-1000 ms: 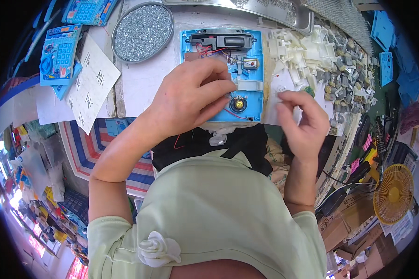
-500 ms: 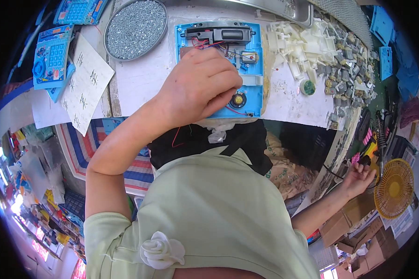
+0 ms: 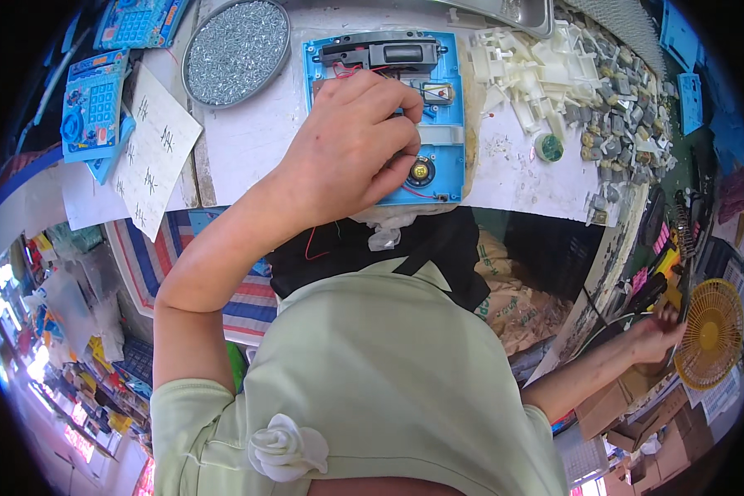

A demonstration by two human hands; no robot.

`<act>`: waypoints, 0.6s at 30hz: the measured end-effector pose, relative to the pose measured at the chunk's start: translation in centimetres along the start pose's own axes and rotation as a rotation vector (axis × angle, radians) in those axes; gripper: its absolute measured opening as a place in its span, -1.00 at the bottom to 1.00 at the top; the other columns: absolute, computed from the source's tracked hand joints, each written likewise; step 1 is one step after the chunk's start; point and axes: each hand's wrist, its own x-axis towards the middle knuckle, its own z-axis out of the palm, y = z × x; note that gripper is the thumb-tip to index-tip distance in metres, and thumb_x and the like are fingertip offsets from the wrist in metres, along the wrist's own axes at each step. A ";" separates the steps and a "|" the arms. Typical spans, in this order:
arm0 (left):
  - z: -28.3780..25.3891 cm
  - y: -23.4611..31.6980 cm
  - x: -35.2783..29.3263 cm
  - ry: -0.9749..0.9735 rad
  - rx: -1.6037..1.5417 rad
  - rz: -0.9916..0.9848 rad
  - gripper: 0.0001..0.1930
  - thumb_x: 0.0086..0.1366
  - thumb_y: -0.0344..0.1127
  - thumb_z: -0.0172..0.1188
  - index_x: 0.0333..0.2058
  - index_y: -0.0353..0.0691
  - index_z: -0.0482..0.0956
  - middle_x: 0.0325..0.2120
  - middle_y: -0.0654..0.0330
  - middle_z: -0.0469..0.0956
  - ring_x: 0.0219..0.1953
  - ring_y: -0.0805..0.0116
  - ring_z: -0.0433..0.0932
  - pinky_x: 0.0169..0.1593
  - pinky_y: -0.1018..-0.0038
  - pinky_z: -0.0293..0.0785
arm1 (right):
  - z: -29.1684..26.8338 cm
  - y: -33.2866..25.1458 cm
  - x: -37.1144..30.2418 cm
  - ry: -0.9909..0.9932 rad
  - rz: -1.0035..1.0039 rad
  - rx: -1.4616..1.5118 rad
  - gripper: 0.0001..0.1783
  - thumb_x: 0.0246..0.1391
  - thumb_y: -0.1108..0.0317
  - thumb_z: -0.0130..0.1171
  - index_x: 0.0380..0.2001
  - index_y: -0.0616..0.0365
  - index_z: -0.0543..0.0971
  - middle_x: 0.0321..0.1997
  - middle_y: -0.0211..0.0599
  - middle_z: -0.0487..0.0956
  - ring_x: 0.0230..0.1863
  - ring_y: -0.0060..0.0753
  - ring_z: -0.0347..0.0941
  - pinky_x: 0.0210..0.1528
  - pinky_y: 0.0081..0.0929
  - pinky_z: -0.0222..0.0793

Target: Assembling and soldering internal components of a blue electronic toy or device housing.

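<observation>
A light-blue plastic casing (image 3: 448, 186) lies on the table in front of me, with wires and parts fitted inside. Over its left half is my left hand (image 3: 347, 140), fingers curled and closed; whatever is beneath the fingertips is hidden. Inside the casing I see a black plastic module (image 3: 401, 54) along the far edge, a small round speaker (image 3: 422, 171) beside my thumb, and thin red wires. Far out to the right, my right hand (image 3: 655, 339) is closed beside a yellow round fan grille (image 3: 709, 335); its fingers are partly blurred, and what they hold cannot be made out.
A round tray of small metal screws (image 3: 236, 54) stands at the far left, by a white sheet (image 3: 159, 149) and blue printed panels (image 3: 93, 107). White plastic parts (image 3: 537, 70) and a heap of small grey parts (image 3: 628, 120) cover the right side, near a small green round container (image 3: 548, 148).
My right hand has moved outward and down toward the fan grille, its fingers curling in. My left hand stays over the casing with its fingers slightly shifted. The view has moved a little.
</observation>
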 end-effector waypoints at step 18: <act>0.1 0.9 0.9 -0.057 -0.004 -0.108 -0.82 -0.06 -0.51 0.31 -0.49 -0.17 0.48 -0.20 0.20 0.48 -0.16 0.14 0.44 -0.04 0.24 0.30 | 18.9 -1.5 -19.3 -1.296 -0.029 0.161 -0.76 0.01 0.36 0.32 -0.31 0.31 0.59 -0.56 -0.36 0.42 -0.53 -0.49 0.24 -0.48 -0.50 0.08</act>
